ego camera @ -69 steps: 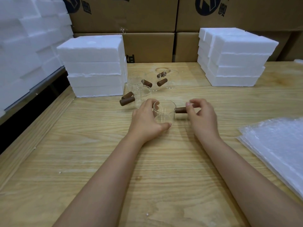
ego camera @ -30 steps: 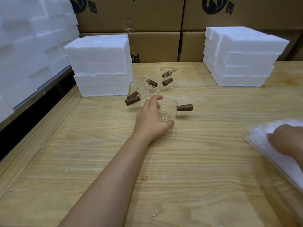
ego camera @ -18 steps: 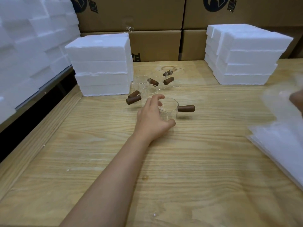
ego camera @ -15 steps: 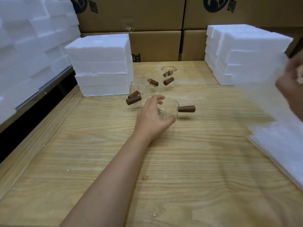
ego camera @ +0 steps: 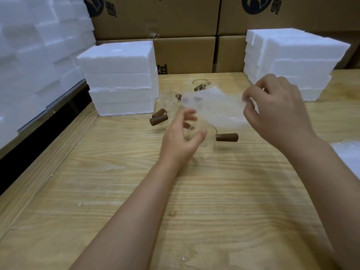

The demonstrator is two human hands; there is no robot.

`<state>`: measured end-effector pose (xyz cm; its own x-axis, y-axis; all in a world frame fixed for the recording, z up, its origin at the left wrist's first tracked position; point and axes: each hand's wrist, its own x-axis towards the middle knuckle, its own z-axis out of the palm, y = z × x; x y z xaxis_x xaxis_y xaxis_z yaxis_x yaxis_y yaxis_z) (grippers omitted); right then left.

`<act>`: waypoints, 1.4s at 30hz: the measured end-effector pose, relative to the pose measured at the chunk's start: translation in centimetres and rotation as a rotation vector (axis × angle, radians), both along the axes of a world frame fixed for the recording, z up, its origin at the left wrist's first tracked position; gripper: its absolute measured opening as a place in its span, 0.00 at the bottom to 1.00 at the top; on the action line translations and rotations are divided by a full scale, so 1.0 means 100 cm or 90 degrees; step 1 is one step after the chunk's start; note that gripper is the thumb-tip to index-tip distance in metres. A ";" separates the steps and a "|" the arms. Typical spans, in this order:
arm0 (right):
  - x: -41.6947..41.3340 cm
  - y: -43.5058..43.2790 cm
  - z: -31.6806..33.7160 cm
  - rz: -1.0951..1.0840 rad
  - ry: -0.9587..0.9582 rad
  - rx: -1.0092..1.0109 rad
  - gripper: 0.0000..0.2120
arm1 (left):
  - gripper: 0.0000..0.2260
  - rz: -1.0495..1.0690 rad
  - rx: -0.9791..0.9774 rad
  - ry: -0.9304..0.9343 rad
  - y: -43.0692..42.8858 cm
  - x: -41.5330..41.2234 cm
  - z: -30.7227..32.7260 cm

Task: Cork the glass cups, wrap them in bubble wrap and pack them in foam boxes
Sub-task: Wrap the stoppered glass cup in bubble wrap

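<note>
A clear glass cup (ego camera: 206, 147) with a brown wooden handle (ego camera: 227, 137) stands on the wooden table (ego camera: 136, 191). My left hand (ego camera: 179, 141) is at the cup's left side with its fingers spread and blurred, the thumb against the near rim. My right hand (ego camera: 278, 114) pinches a sheet of bubble wrap (ego camera: 214, 108) and holds it in the air just above and behind the cup. Several more glass cups (ego camera: 169, 94) with brown handles (ego camera: 158, 119) stand behind it.
Stacks of white foam boxes stand at the back left (ego camera: 120, 80) and back right (ego camera: 292, 61). A pile of bubble wrap sheets (ego camera: 348, 154) lies at the right edge. Cardboard boxes (ego camera: 185, 53) line the back, and more foam (ego camera: 35, 45) is piled along the left.
My right hand let go of the cup's handle, reached to the pile at the right, and brought one bubble wrap sheet over the cup. My left hand's fingers have loosened and spread.
</note>
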<state>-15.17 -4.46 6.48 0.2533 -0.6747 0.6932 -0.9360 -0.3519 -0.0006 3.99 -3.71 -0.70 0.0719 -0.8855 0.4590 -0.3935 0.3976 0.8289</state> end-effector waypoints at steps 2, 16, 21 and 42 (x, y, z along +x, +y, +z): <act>-0.002 -0.003 -0.004 0.010 -0.015 -0.028 0.06 | 0.19 0.055 -0.133 0.022 0.002 -0.001 0.002; -0.003 0.009 -0.017 0.161 -0.208 -0.210 0.12 | 0.12 0.078 -0.221 -0.097 0.000 -0.009 0.007; 0.001 0.046 -0.041 0.384 0.015 -0.104 0.10 | 0.14 0.074 -0.188 -0.075 0.001 -0.012 0.010; 0.007 0.007 -0.070 0.199 -0.495 0.474 0.06 | 0.14 0.080 -0.163 -0.009 -0.002 -0.013 0.014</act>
<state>-14.48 -3.72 -0.52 0.1580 -0.9696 0.1869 -0.4595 -0.2397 -0.8552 2.69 -3.89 0.66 0.1663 -0.7247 0.6686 -0.4638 0.5409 0.7016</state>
